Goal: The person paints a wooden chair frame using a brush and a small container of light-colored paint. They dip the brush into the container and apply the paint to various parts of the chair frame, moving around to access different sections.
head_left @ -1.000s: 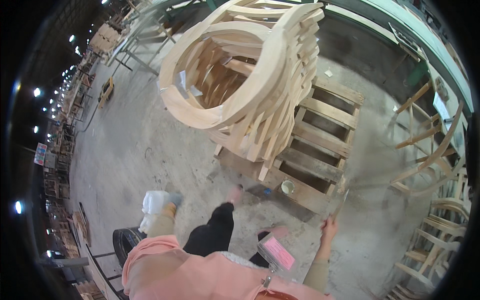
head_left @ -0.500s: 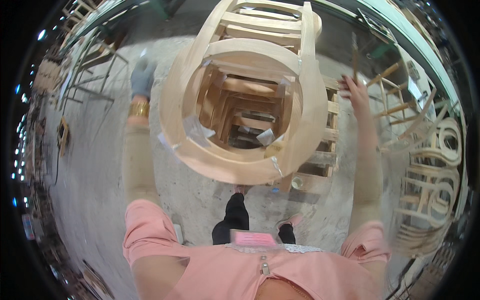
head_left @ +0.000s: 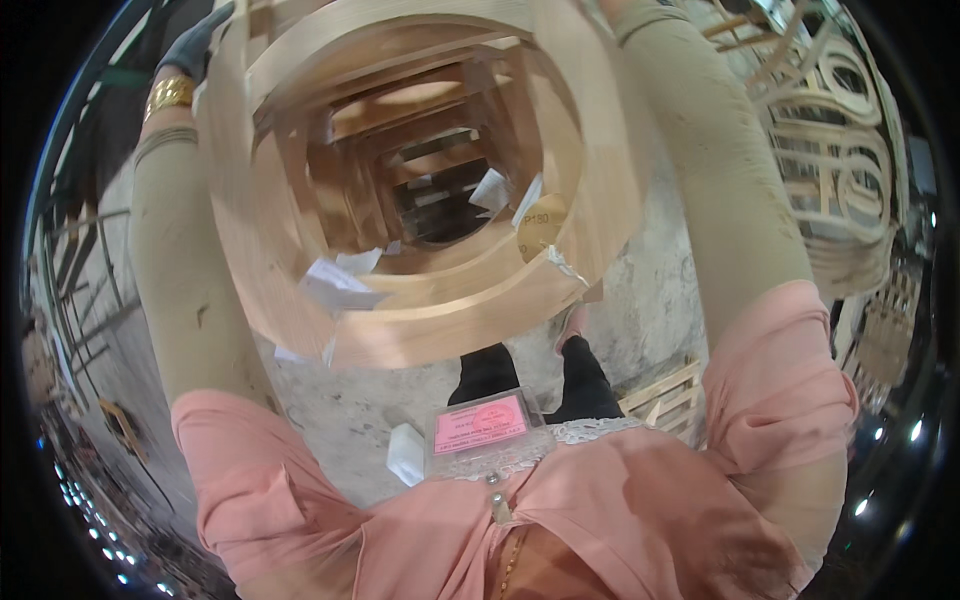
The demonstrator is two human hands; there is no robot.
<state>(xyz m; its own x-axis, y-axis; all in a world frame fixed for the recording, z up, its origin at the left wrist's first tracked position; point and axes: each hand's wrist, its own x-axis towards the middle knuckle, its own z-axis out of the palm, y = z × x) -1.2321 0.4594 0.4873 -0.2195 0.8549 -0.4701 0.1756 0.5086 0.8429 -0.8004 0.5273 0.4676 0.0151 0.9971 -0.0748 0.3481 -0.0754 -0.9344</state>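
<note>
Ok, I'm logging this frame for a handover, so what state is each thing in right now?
Stack of wooden chair frames: lifted close to the camera, seen down its hollow middle.
Left hand: gloved, raised, gripping the stack's left side.
Right hand: beyond the top edge, grip hidden; only the sleeved forearm shows beside the stack.
Paper tags: stuck inside the frames, hanging loose.
Pink card: lying flat on the chest.

A workshop floor ringed with bare wooden frames

We see a grey, scuffed concrete floor (head_left: 640, 320) below; curved, unfinished chair frames (head_left: 845, 190) stack up at the upper right, a slatted wooden pallet (head_left: 665, 395) lies at right of centre, metal racks (head_left: 85, 290) line the left edge, and small ceiling lights (head_left: 80, 500) dot the lower left rim.
</note>
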